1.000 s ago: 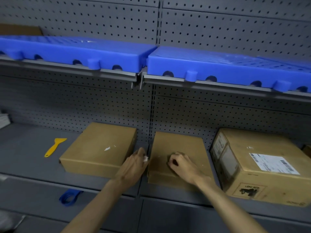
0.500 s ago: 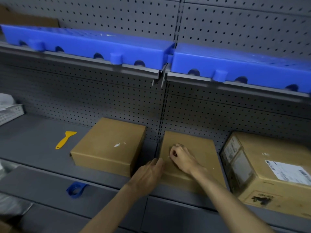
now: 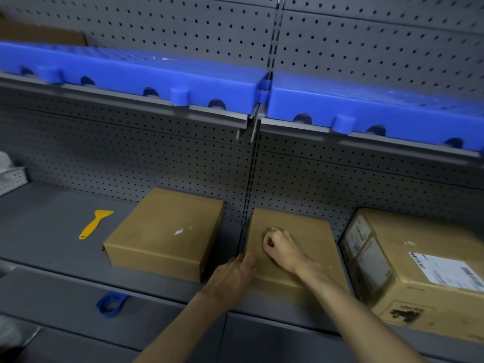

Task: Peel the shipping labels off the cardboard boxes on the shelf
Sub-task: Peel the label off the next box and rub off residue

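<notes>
Three cardboard boxes stand on the grey shelf [image 3: 52,231]. The left box [image 3: 162,247] has only small white label scraps [image 3: 179,231] on its top. My right hand [image 3: 282,247] lies on top of the middle box [image 3: 311,229] with its fingers curled and fingertips down on the cardboard; nothing shows between them. My left hand [image 3: 233,276] presses against that box's front left corner with fingers fairly straight. The larger right box [image 3: 419,231] carries a white shipping label [image 3: 447,271] on top and darker labels [image 3: 366,247] on its side.
A yellow plastic scraper [image 3: 95,223] lies on the shelf left of the boxes. A blue tape roll [image 3: 111,303] hangs at the shelf's front edge. Blue plastic pallets [image 3: 157,74] cover the shelf above. A white basket [image 3: 13,178] sits at the far left.
The view has shifted left and closer. My left hand slid down from the gap between the boxes to the middle box's front left corner. My right hand stays curled on the box top.
</notes>
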`<state>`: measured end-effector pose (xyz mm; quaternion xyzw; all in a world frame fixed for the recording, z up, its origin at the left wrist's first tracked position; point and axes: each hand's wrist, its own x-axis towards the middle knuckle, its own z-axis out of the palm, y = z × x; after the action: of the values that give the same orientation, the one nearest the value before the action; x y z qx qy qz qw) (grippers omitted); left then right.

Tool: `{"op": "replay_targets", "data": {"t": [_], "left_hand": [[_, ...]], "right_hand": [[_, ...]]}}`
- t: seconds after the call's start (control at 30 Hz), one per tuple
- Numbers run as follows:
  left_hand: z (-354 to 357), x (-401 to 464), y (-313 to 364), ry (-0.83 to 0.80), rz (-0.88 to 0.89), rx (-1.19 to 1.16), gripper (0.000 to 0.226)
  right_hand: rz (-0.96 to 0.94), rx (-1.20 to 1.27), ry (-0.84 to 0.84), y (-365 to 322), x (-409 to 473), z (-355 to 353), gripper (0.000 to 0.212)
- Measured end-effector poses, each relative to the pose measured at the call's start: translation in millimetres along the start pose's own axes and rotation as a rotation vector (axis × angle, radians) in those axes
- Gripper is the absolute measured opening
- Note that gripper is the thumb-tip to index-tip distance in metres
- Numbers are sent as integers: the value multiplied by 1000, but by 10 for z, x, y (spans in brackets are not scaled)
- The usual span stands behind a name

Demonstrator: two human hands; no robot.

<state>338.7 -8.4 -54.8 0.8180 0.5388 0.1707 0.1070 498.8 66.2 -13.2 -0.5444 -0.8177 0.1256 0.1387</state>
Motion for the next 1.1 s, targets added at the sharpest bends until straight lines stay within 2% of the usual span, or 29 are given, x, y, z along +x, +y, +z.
{"op": "replay_targets", "data": {"t": [0.13, 0.4, 0.53, 0.93, 1.1], "left_hand": [[22, 5, 1, 16, -21, 17, 20], [51, 22, -16, -12, -30, -13, 10], [65, 37, -18, -15, -44, -27, 13], [43, 50, -4, -54, -54, -45, 13], [80, 60, -21, -52, -57, -33, 11]], "right_hand": [[-40, -26, -32, -41, -11, 41, 15], [-53, -21, -28, -45, -24, 49, 17], [12, -8, 5, 17, 6, 21, 16], [-13, 1, -22, -55, -13, 64, 18], [32, 25, -2, -11, -8, 57, 17]]}}
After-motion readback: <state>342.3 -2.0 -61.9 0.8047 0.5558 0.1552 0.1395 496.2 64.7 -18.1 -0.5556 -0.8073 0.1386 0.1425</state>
